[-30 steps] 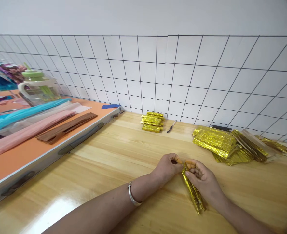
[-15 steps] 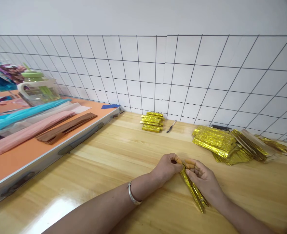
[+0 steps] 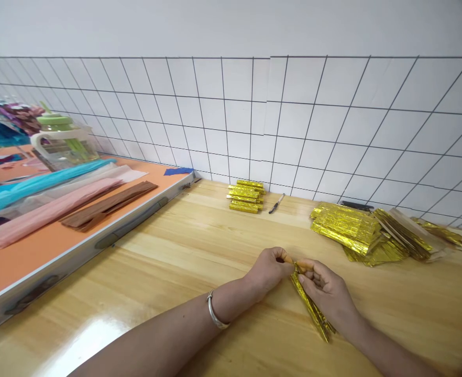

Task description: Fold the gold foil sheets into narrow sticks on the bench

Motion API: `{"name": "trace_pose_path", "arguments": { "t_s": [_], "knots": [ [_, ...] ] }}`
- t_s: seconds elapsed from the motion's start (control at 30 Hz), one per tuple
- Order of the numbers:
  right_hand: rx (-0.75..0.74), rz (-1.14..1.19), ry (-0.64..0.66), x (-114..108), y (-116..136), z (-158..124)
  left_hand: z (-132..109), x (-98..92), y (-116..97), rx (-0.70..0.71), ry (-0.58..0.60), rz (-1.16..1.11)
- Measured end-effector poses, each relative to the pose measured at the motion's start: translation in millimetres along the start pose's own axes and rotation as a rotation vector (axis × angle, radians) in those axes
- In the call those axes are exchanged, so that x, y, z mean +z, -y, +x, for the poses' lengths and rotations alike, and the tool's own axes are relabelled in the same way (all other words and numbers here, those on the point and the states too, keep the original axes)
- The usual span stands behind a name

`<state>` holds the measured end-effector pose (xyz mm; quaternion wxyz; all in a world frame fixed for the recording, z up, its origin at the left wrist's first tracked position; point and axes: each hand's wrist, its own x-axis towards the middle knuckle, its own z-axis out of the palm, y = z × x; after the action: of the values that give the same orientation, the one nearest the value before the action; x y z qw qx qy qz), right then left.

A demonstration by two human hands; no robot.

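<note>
A narrow folded strip of gold foil (image 3: 311, 308) slants over the wooden table (image 3: 168, 246), its far end between my two hands. My left hand (image 3: 272, 269) pinches that end between thumb and fingertips. From the other side, my right hand (image 3: 327, 288) closes its thumb and fingers on the strip just below the same end. The strip's near end lies loose, with its layers slightly parted. Exactly how the fingertips meet the foil is too small to make out.
Gold foil rolls (image 3: 245, 196) are stacked by the gridded wall, beside a pen (image 3: 276, 203). Flat gold foil packs (image 3: 344, 228) lie at right. On the raised orange board (image 3: 136, 225) are a brown strip (image 3: 109, 207), a pink strip (image 3: 54, 212) and a green-lidded jug (image 3: 64, 139).
My right hand's fingertips have come in closer to my left fingertips and onto the strip's end. The strip's parted layers sit closer together. My left hand stays in place.
</note>
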<state>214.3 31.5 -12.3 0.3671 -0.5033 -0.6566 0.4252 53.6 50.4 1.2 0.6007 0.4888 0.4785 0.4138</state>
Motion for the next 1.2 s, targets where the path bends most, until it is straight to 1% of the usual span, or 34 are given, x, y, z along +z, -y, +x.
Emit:
{"name": "trace_pose_path", "arguments": {
  "t_s": [0.17, 0.3, 0.4, 0.57, 0.73, 0.97, 1.07, 1.2],
  "knots": [
    [-0.026, 0.013, 0.001, -4, -3, 1, 3, -2.2, 7, 0.05, 0.073, -0.194],
    [-0.031, 0.039, -0.037, -8, -2, 3, 3, -3.8, 7, 0.057, 0.182, -0.377],
    [-0.014, 0.067, -0.061, -10, -1, 5, 2, -3.5, 6, 0.081, 0.216, -0.43],
    [-0.021, 0.064, -0.055, -11, -2, 5, 0, 1.4, 6, 0.103, 0.16, -0.418],
    [-0.023, 0.053, -0.055, -10, -3, 4, -1, 5.0, 6, 0.105, 0.133, -0.384],
    [0.0, 0.068, -0.064, -9, 4, 4, 2, 5.7, 10, 0.125, 0.065, -0.348],
    [0.015, 0.078, -0.053, -8, 6, 3, 3, 5.6, 11, 0.138, 0.056, -0.337],
    [0.015, 0.075, -0.043, -8, 4, 4, 4, 3.7, 12, 0.164, 0.04, -0.282]
  ]
}}
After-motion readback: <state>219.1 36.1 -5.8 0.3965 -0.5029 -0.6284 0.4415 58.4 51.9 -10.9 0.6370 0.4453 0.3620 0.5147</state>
